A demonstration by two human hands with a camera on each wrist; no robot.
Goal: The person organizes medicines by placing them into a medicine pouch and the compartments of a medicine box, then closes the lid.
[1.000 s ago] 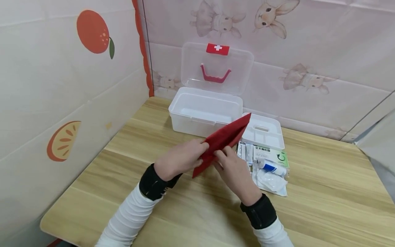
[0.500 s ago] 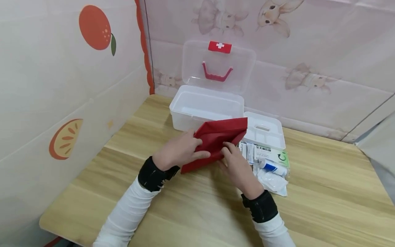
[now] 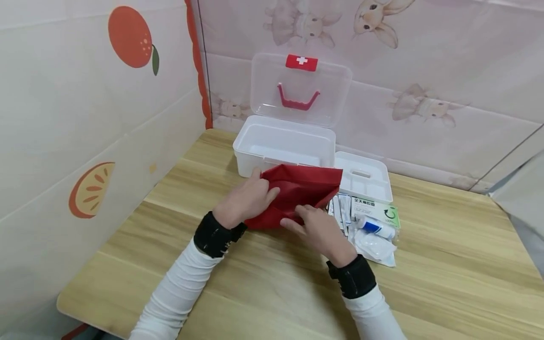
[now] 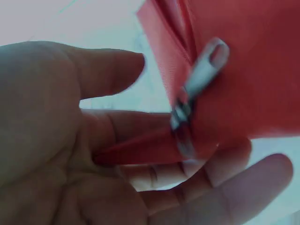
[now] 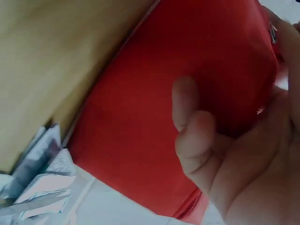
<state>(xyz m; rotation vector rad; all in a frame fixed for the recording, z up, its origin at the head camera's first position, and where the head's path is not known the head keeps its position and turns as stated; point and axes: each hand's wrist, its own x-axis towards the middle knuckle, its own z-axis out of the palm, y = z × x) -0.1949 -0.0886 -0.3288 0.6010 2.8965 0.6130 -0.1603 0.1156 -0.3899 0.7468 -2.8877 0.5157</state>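
Note:
A red zip pouch [image 3: 293, 193] is tilted up between the two hands in the head view. My left hand [image 3: 246, 198] is at its left end. In the left wrist view, a pouch corner rests across the mostly straight fingers, with the thumb apart and a silver zipper pull [image 4: 204, 70] hanging near them. My right hand [image 3: 320, 231] touches the pouch's near face with bent fingertips, its thumb held off to the left. Those fingertips [image 5: 194, 136] lie against the red fabric in the right wrist view. The pouch's far side is hidden.
Behind the pouch stands an open clear first-aid box [image 3: 250, 163], lid raised. A white divided tray [image 3: 376, 182] sits to its right. Nearer lie a green-and-white medicine carton [image 3: 376, 210], a white-and-blue tube [image 3: 378, 229], slim packets [image 3: 340, 210] and a clear plastic packet [image 3: 376, 248].
The pouch has turned from a steep narrow slant to show its broad face. My left thumb has come away from it, and my right fingers have shifted lower on the near face.

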